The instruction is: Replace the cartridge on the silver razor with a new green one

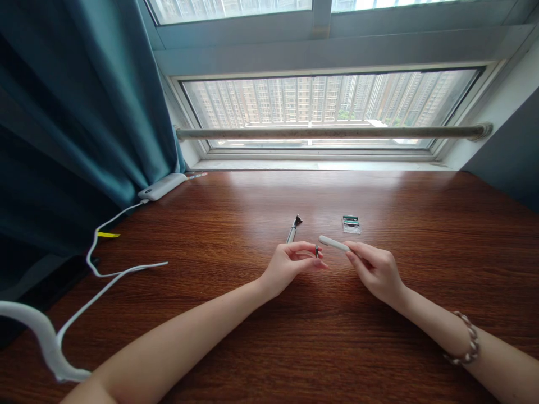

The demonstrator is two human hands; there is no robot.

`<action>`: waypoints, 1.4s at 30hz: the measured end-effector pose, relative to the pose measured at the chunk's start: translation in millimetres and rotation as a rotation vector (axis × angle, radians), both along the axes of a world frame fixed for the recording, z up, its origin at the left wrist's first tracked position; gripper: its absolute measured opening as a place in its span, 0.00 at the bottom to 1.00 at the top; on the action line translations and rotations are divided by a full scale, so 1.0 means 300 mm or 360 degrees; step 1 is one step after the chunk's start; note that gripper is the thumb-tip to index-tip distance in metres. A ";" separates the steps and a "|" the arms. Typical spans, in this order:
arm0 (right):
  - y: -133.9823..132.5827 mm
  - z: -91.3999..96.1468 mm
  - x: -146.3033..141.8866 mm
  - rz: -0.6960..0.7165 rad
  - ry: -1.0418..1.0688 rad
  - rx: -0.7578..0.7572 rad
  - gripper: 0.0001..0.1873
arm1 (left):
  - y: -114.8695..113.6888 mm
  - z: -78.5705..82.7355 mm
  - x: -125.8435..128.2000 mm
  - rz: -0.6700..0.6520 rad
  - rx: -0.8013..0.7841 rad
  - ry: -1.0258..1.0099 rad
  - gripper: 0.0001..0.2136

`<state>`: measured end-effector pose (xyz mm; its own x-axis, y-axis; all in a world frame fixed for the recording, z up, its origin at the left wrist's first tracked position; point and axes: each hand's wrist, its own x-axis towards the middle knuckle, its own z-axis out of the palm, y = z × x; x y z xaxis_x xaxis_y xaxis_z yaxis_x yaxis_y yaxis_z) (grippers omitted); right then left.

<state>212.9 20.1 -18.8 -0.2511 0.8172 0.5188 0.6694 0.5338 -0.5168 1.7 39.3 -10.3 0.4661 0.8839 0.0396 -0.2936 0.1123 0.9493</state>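
Note:
My left hand pinches a small dark razor cartridge between thumb and fingertips, just above the table. My right hand grips a slim white stick with a rounded end. That end points at the cartridge, with a small gap between them. What kind of tool the stick is does not show. Behind my left hand lies a silver razor handle with a dark head, its near end hidden by the hand. Beyond the stick is a clear plastic tray with green and black razor cartridges.
Brown wooden table runs up to the window. At the left are a white power strip, a white cable with a yellow tag, and a thick white curved stand. A blue curtain hangs there.

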 end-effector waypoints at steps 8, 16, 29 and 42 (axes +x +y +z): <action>-0.002 0.000 -0.001 0.0123 0.0022 -0.0010 0.11 | 0.007 0.006 0.001 0.0034 0.0082 0.0013 0.08; -0.005 0.001 -0.004 0.0192 -0.0067 -0.0008 0.12 | 0.019 -0.004 0.005 0.0111 0.0118 0.0030 0.09; 0.001 0.000 -0.009 0.0113 0.0099 -0.0090 0.12 | 0.014 -0.010 -0.003 0.0074 0.0026 -0.0143 0.19; -0.006 -0.001 -0.004 0.0123 -0.0182 0.0054 0.14 | 0.011 -0.004 0.002 -0.0053 0.0029 -0.0207 0.20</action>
<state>211.6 18.3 -19.1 -0.3716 0.7756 0.5103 0.6792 0.6018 -0.4202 2.1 42.5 -11.6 0.4848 0.8667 0.1175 -0.4106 0.1070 0.9055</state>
